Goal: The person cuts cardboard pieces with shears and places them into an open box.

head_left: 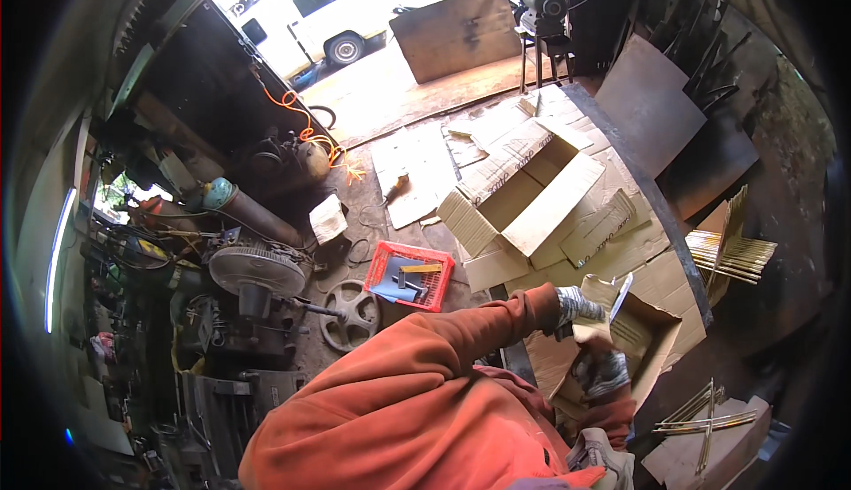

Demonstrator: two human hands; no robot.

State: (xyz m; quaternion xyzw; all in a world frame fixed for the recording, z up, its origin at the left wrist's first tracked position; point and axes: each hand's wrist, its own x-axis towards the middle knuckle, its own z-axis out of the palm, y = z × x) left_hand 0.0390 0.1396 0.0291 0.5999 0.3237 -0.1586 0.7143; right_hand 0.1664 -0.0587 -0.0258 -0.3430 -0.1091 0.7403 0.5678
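Observation:
My left hand (572,305), in a grey-white work glove, closes on a small folded piece of cardboard (592,328) at the near end of the table. Just below it, my right hand (605,371), gloved too, is bent over the lower end of the same piece; its fingertips are partly hidden. Both hands are over an open cardboard box (663,330), whose inside shows to their right. A second, larger open box (554,206) with dark print along its flaps lies farther up the table.
Flattened cardboard covers the table (687,282), with a dark metal edge along its right. Thin brass-coloured rods (731,255) stick out beyond that edge; more rods (709,423) lie nearer. On the floor at left are a red crate (448,264) with tools, a fan (257,270) and a handwheel (353,314).

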